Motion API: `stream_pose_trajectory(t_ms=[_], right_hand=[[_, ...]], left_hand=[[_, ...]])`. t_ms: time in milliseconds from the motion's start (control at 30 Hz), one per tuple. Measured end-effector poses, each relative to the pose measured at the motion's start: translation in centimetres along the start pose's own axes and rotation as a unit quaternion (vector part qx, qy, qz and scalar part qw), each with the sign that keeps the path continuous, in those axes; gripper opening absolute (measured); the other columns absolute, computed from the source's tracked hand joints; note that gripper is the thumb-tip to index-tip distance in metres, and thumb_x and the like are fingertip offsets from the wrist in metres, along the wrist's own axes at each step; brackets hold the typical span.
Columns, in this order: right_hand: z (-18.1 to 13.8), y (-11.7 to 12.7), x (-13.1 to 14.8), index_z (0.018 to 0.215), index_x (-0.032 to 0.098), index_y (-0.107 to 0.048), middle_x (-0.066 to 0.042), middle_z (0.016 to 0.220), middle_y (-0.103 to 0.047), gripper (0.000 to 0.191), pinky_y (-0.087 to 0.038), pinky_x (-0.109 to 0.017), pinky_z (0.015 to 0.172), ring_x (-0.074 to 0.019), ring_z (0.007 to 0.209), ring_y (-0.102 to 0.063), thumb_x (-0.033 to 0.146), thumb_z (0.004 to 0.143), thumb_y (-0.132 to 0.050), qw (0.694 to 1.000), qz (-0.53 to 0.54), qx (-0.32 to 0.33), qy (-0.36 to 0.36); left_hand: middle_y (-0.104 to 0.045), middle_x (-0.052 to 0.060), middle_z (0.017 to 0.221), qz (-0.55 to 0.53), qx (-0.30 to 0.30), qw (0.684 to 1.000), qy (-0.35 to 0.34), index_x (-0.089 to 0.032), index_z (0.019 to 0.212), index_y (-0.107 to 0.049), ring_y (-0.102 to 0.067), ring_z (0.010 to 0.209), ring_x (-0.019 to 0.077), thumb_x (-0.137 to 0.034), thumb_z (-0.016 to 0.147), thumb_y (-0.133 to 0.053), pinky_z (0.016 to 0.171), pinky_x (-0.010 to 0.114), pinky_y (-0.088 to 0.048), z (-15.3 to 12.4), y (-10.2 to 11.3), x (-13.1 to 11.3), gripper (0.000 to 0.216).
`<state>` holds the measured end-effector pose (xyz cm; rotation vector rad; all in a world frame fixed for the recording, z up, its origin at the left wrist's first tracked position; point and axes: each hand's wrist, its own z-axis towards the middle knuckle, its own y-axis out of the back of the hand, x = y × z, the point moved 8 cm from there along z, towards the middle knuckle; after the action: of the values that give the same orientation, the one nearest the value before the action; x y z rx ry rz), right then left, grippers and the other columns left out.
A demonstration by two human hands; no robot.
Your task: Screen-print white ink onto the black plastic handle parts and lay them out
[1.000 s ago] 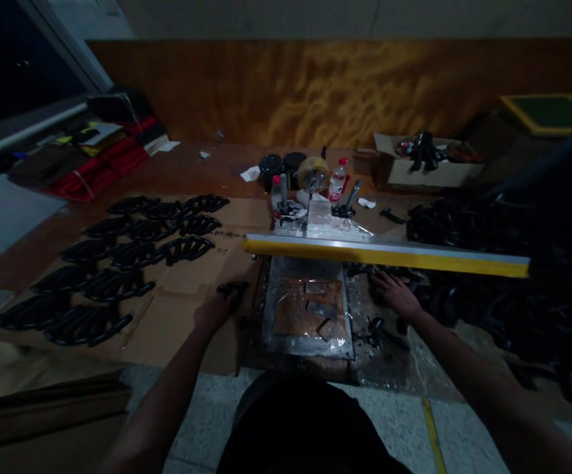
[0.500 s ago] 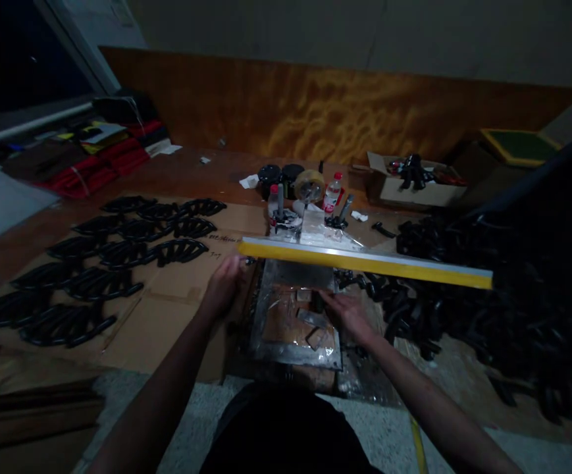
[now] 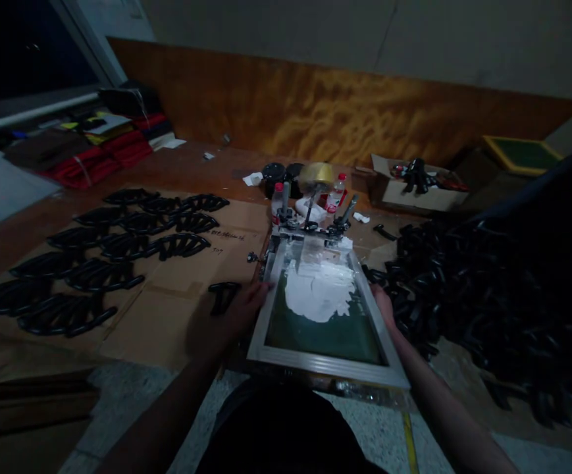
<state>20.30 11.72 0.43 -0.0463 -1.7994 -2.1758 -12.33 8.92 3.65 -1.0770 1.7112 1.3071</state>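
Note:
A silkscreen frame [image 3: 315,361] with pale metal rails lies lowered over the work base in front of me. White ink [image 3: 315,293] covers the upper part of its green mesh [image 3: 322,339]. At the left rail is my left hand [image 3: 246,306], fingertips at or very near the metal; dimness hides how its fingers are bent. Two black curved pieces [image 3: 223,296] rest on the cardboard right beside it. My right hand [image 3: 383,306] is along the right rail, close to the heap of black pieces [image 3: 434,283]; its fingers are mostly hidden.
Fanned rows of black curved pieces [image 3: 103,273] cover the cardboard [image 3: 167,329] on the left. Behind the frame stand metal clamps [image 3: 310,227], a tape roll [image 3: 316,173] and red-capped bottles [image 3: 335,194]. An open carton [image 3: 418,191] sits at the back right.
The frame has swung down from its raised, edge-on position and covers the base with its small blocks. My right hand has moved right, off the base; my left hand has shifted slightly right and down.

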Motion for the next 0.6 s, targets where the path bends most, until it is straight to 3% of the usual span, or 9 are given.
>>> stream_pose_trajectory(t_ms=[33,100,167,233,300,400,600], right_hand=[[0.6,0.8,-1.2,0.102,0.009,-0.072,-0.012,0.098,-0.071,0.047,-0.055,-0.031,0.078,-0.0201,0.083,-0.066,0.04,0.1,-0.037,0.999,-0.001,-0.028,-0.035],[2.4,2.2,-1.3,0.119,0.007,-0.067,-0.02,0.117,-0.065,0.046,-0.052,-0.037,0.088,-0.028,0.104,-0.063,0.037,0.097,-0.041,0.995,0.006,-0.079,-0.066],[4.8,2.7,1.8,0.14,0.01,-0.051,-0.023,0.145,-0.045,0.057,-0.044,-0.047,0.101,-0.0357,0.128,-0.048,0.039,0.091,-0.055,0.995,0.021,-0.093,-0.024],[7.0,2.1,6.3,0.145,0.013,-0.044,-0.022,0.153,-0.034,0.066,-0.039,-0.051,0.104,-0.0384,0.133,-0.039,0.037,0.086,-0.063,0.998,0.018,-0.043,0.043],[7.9,0.7,9.6,0.131,0.015,-0.056,-0.02,0.139,-0.051,0.048,-0.043,-0.045,0.098,-0.0344,0.122,-0.049,0.031,0.087,-0.063,0.997,0.003,0.048,0.067],[5.9,-1.4,11.5,0.104,0.018,-0.065,-0.011,0.104,-0.068,0.018,-0.046,-0.031,0.083,-0.0246,0.099,-0.061,0.023,0.088,-0.057,0.983,-0.017,0.167,0.069],[-0.3,-1.6,13.2,0.097,0.019,-0.067,-0.006,0.097,-0.07,0.025,-0.043,-0.026,0.077,-0.0198,0.094,-0.062,0.007,0.077,-0.056,0.934,0.046,0.228,0.269]], left_hand=[[-0.073,0.005,0.11,-0.001,0.011,1.0,0.022,-0.022,0.131,-0.061,-0.065,0.104,0.0261,-0.049,0.09,-0.045,0.09,0.038,-0.053,-0.3,-0.7,1.7,0.051],[-0.074,0.007,0.101,0.011,0.02,0.999,0.048,-0.02,0.145,-0.047,-0.067,0.094,0.0259,-0.042,0.089,-0.05,0.083,0.038,-0.055,-0.3,-2.1,4.4,0.061],[-0.074,0.008,0.098,0.034,0.027,0.998,0.05,-0.017,0.151,-0.038,-0.068,0.092,0.0255,-0.037,0.089,-0.049,0.083,0.038,-0.054,0.3,-3.3,6.3,0.066],[-0.073,0.011,0.106,0.054,0.032,0.997,0.036,-0.014,0.151,-0.036,-0.067,0.1,0.0264,-0.035,0.09,-0.049,0.088,0.039,-0.053,1.1,-4.0,7.4,0.066],[-0.071,0.012,0.115,0.069,0.029,0.997,0.021,-0.015,0.15,-0.039,-0.064,0.111,0.0277,-0.036,0.089,-0.05,0.093,0.039,-0.051,1.7,-4.3,8.2,0.065],[-0.071,0.012,0.116,0.071,0.04,0.997,0.015,-0.015,0.15,-0.039,-0.063,0.113,0.0282,-0.039,0.091,-0.049,0.093,0.039,-0.051,2.1,-4.5,9.0,0.065],[-0.07,0.012,0.119,0.032,0.047,0.998,0.028,-0.014,0.149,-0.04,-0.067,0.106,0.0263,-0.04,0.091,-0.049,0.093,0.038,-0.053,2.0,-4.7,9.6,0.064]])
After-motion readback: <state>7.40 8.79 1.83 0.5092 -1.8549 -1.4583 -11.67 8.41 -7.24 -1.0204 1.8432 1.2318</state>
